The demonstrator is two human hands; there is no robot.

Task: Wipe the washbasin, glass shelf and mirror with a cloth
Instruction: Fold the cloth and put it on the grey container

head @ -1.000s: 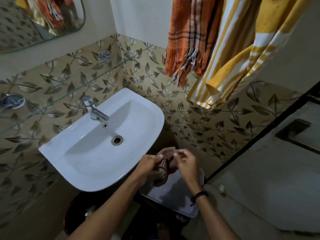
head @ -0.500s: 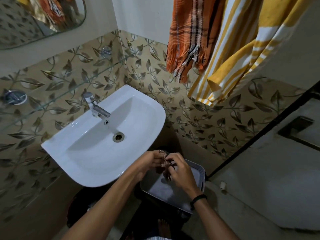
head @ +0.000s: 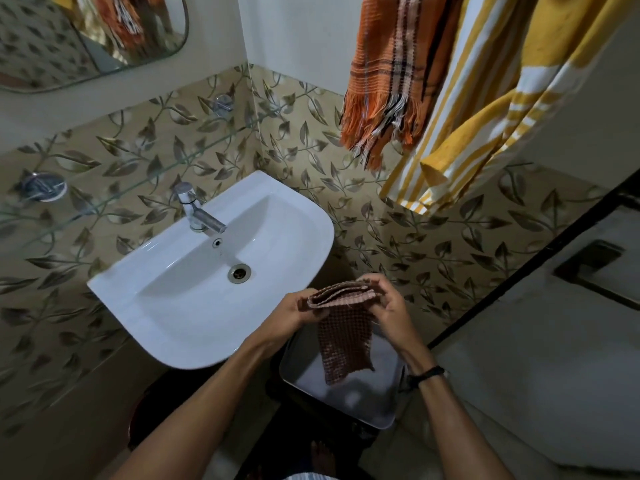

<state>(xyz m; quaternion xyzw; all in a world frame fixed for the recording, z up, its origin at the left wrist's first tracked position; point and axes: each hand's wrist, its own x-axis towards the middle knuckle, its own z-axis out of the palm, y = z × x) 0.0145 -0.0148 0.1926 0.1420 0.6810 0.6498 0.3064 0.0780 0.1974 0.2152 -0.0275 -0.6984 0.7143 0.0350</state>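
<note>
Brown checked cloth (head: 343, 327) hangs pinched between both hands' fingers (head: 379, 289).

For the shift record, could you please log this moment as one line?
stage: preparing cloth | cloth: held by left hand and right hand, hanging over tray | washbasin: not touched

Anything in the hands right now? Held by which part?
Both hold the brown checked cloth by its folded top edge: left hand at the left end, right hand at the right end. The rest hangs free.
</note>
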